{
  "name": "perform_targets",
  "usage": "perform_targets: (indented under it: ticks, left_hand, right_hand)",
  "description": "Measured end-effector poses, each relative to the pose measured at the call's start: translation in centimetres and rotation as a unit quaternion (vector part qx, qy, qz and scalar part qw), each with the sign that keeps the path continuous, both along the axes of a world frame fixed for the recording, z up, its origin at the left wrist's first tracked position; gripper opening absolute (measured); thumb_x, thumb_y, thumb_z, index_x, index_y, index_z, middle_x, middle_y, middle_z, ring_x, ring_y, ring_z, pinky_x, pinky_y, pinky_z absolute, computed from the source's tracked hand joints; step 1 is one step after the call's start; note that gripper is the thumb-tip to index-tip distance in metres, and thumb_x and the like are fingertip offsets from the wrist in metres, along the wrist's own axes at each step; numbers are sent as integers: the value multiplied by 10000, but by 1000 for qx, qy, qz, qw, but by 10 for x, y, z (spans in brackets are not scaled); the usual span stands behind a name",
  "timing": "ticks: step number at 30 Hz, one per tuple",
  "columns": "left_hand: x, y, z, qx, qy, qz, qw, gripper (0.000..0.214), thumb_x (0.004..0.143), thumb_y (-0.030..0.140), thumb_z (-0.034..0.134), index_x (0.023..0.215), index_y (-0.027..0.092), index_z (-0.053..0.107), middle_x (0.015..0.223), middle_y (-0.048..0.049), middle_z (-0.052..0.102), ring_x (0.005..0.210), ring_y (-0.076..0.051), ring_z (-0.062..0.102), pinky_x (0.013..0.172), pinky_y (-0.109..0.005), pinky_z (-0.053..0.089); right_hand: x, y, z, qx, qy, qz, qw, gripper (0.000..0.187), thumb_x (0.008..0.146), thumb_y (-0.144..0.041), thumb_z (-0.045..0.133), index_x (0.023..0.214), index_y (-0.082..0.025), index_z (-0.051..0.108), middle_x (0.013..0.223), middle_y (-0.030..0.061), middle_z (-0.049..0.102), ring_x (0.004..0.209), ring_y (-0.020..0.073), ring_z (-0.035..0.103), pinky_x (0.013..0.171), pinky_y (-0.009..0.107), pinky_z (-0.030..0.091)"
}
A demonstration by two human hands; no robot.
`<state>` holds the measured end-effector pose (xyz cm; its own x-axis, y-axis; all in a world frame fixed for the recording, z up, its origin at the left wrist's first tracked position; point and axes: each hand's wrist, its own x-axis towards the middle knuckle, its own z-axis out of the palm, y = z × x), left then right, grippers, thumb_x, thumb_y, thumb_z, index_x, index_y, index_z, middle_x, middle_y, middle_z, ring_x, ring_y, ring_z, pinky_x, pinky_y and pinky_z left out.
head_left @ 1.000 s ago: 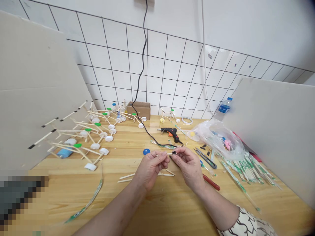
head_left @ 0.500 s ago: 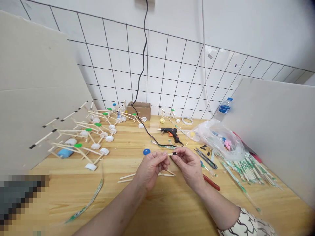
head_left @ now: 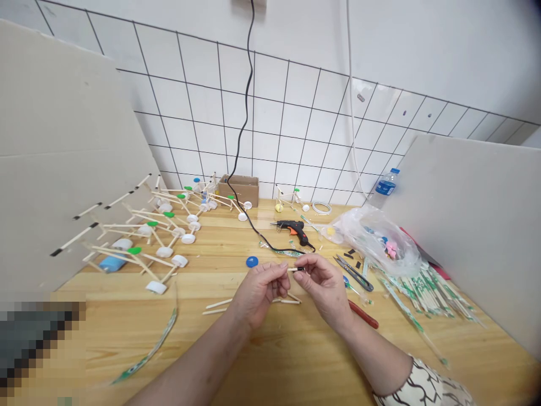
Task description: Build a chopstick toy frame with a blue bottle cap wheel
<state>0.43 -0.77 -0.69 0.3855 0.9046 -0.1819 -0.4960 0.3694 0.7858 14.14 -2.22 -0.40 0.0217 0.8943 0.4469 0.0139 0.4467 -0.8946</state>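
Note:
My left hand [head_left: 260,287] pinches a thin wooden stick [head_left: 292,269], whose end points to the right. A black band, which looks like tape [head_left: 301,269], wraps that end. The thumb and forefinger of my right hand [head_left: 327,287] are closed around the black-wrapped end. Under and behind my left hand, several bare sticks [head_left: 217,307] lie on the wooden table. A blue bottle cap [head_left: 252,261] lies just beyond the left hand. Scissor-like snips [head_left: 355,274] and a red-handled tool [head_left: 363,314], partly hidden by my right hand, lie to the right.
A black glue gun [head_left: 292,228] with its cord lies behind my hands. Stick frames with white cap wheels [head_left: 164,252] crowd the left. At right are a plastic bag [head_left: 359,228], wrapped chopsticks [head_left: 435,293] and a water bottle [head_left: 385,188]. Upright boards flank both sides.
My right thumb and fingers have shifted slightly around the black-wrapped end, and the stick's tip sits a little lower. My left hand keeps its grip. The other things have not moved.

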Motion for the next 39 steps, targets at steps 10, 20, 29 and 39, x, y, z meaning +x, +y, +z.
perform_targets:
  ticks: [10,20,29,39]
  left_hand:
    - [-1,1,1,16,20,36,999,287,570,338,771,518,134,575,518,8,585,484,-64,476,528,-205,375]
    - [-1,-1,6,57,72,87,992,267,523,320,790,546,144,591,532,5,620,503,-74,484,562,-213,386]
    - [-1,-2,6,63,82,88,991,242,534,310,781,552,149,601,521,10,614,500,-76,484,563,-217,389]
    - [-2,0,6,54,93,96,990,252,558,310,764,511,148,576,513,10,597,487,-75,468,543,-219,379]
  right_hand:
    - [10,2,6,-45,55,-33,997,195,761,-398,635,830,-222,681,796,25,625,743,155,536,704,288,429]
    - [10,9,0,-203,114,41,972,228,731,-384,666,683,-161,651,611,-14,557,565,98,449,554,234,328]
    - [12,8,-3,-180,50,31,982,230,708,-379,682,653,-168,609,596,-32,518,559,95,418,555,225,321]
    - [7,2,9,-141,-44,-12,989,164,654,-319,674,664,-180,587,628,-18,525,582,115,445,550,239,354]
